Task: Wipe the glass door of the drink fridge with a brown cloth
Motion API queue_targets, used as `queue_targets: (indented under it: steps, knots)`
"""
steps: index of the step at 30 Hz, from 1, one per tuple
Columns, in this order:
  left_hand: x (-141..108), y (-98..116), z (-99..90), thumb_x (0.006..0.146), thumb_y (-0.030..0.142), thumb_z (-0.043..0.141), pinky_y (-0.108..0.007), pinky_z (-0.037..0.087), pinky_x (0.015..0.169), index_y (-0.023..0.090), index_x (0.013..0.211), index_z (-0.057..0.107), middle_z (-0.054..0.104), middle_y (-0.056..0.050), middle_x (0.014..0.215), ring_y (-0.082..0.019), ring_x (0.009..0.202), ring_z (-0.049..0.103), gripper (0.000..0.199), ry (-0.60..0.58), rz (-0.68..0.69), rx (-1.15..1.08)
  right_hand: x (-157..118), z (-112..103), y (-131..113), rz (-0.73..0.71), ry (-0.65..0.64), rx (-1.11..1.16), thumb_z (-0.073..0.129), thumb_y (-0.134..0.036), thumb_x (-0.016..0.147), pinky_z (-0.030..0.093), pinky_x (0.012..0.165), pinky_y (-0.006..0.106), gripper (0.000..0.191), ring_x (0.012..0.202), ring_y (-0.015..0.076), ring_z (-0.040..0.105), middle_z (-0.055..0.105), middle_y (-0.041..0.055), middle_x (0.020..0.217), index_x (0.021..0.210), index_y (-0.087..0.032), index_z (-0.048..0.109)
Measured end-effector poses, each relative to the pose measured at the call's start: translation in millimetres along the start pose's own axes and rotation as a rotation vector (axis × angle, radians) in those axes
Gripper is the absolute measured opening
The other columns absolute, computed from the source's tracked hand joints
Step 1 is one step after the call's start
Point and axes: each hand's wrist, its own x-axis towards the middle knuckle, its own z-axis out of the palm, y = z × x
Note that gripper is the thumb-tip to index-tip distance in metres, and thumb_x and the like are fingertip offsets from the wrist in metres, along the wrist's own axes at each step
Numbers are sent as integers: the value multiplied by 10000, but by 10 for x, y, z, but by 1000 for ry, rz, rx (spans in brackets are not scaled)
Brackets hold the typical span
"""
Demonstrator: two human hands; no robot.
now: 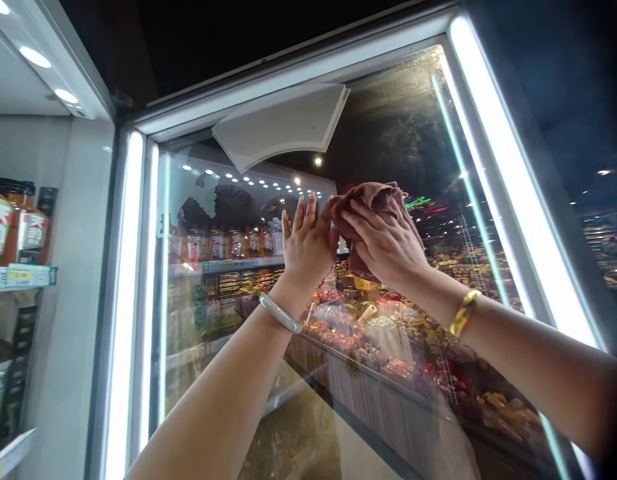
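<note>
A glass door (388, 153) with lit edges fills the middle of the head view. Against its pane, my right hand (386, 243) presses a bunched brown cloth (381, 193), its fingers bent over the fabric. My left hand (310, 240) lies flat on the glass just left of the cloth, fingers stretched upward and nothing in it. Whether its index finger touches the cloth I cannot tell. A pale bangle (280, 313) circles my left wrist and a gold one (465, 313) my right. Smeary marks show in the pane's upper right.
A white curved sheet (288, 127) is stuck at the top of the pane. Bright light strips (526, 173) run along the door's sides. To the left, a shelf (18, 277) carries bottles (31, 230) with amber contents. Colourful packaged goods show in or through the glass.
</note>
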Motion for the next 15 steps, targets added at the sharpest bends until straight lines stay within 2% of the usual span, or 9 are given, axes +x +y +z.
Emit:
queue_targets:
  steps: [3,5,7,9,12,15]
  knots:
    - [-156,-73,-37,1039,456,408,-633,98,1297,337,1592,367,280,-47,1703,-279,1599,190,568,-32,-27,-16,-126,-69,145,86,26,-5,433,-307,1013,303,1252,595,529,1467,310,436,446,28,1621,1539,-265,466]
    - [-183,-156,-55,1042,452,400,-636,78,1296,371,1582,374,283,-23,1702,-269,1597,198,547,-37,-39,-14,-38,-76,222,155,40,-8,425,-308,1012,332,1231,595,517,1460,322,442,449,32,1619,1523,-262,489]
    - [-162,-262,-69,1049,445,382,-639,58,1295,401,1574,378,292,-4,1699,-263,1593,217,527,-23,-23,2,164,-26,203,200,50,-12,417,-308,1007,337,1223,594,509,1457,328,440,453,22,1616,1507,-274,507]
    - [-118,-373,-81,1053,444,370,-636,35,1297,423,1567,381,309,13,1693,-256,1587,240,515,-9,22,16,419,80,65,210,64,4,418,-303,998,306,1237,598,511,1459,331,433,465,10,1607,1498,-277,519]
    - [-89,-522,-93,1047,434,386,-628,36,1301,397,1553,423,309,20,1695,-269,1593,219,509,-16,43,27,711,288,-315,162,68,63,429,-294,988,270,1257,585,514,1448,332,442,479,6,1599,1488,-256,539]
    - [-206,-641,-109,1037,379,412,-602,65,1309,312,1569,421,290,-14,1703,-272,1603,176,536,-36,-1,46,668,440,-734,76,36,97,414,-282,1004,288,1259,532,505,1437,309,457,456,26,1616,1490,-241,544]
